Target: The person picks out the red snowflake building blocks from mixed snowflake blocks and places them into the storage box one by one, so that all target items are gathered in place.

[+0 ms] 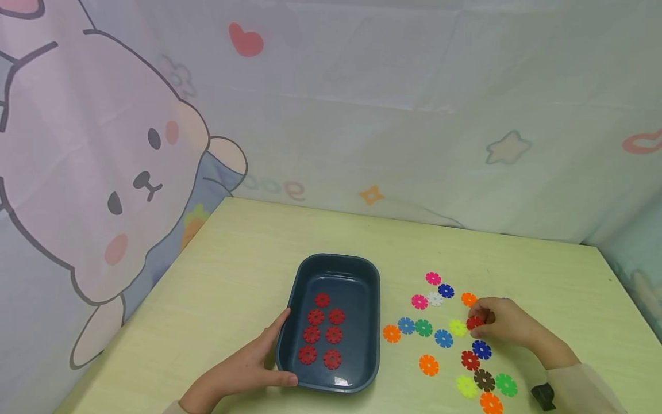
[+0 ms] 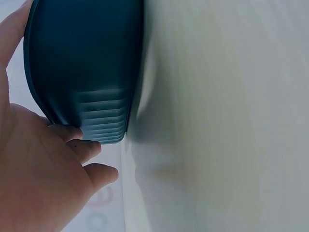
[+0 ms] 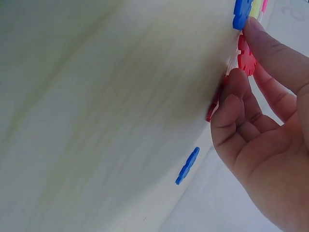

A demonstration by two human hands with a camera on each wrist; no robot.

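Note:
My left hand point(image 1: 247, 363) rests against the near left side of a dark blue tray point(image 1: 376, 322), its thumb by the front corner and its forefinger along the side. In the left wrist view its fairly straight fingers touch the tray's outer wall point(image 2: 87, 58). Several red notched plastic discs point(image 1: 322, 299) lie inside the tray. To the tray's right, my right hand point(image 1: 509, 326) pinches a red notched disc point(image 1: 474, 323) between thumb and fingers; the right wrist view shows this red disc point(image 3: 246, 59) close beside a blue disc point(image 3: 242, 14).
Loose discs lie scattered around the right hand: an orange one point(image 1: 428, 365), a yellow one point(image 1: 467, 386), a brown one point(image 1: 484, 380), another red one point(image 1: 470, 360) and several more. A small black object point(image 1: 543, 397) is by the right sleeve. A printed cloth point(image 1: 362, 115) hangs behind the table.

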